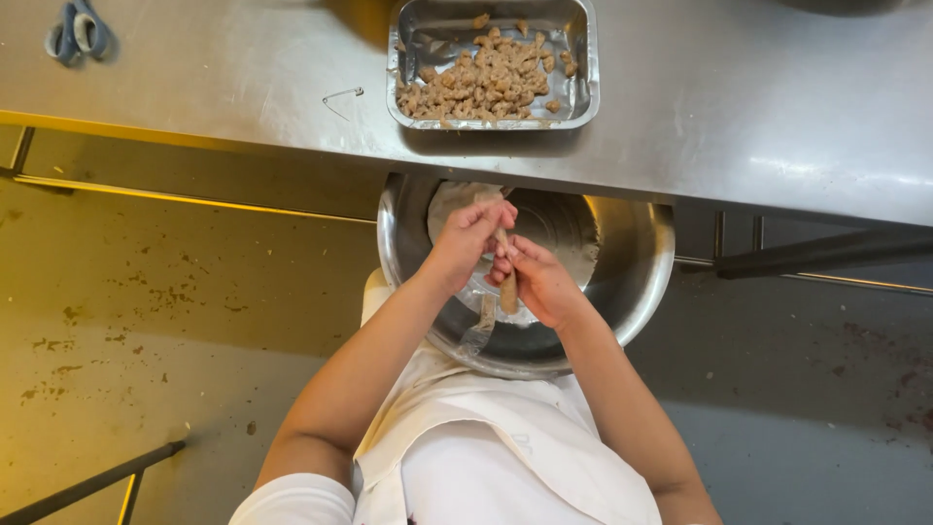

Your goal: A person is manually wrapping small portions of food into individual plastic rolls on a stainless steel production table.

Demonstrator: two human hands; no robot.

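Note:
My left hand (468, 236) and my right hand (537, 282) meet over a large round steel bowl (641, 262) held at my lap, below the table edge. Both pinch one long, pale brown strip of meat or casing (508, 295) that hangs down between them into the bowl. More pale material lies at the bowl's far side under the table edge. Beyond the bowl, on the steel table (739, 107), stands a rectangular steel tray (583, 92) with several small brown pieces (486, 83) piled in it.
Blue-handled scissors (78, 29) lie at the table's far left. A safety pin (342, 96) rests left of the tray. I wear a white apron (486, 457). Stained floor (146, 311) lies left, with table bars (816, 255) right and a dark bar (92, 481) lower left.

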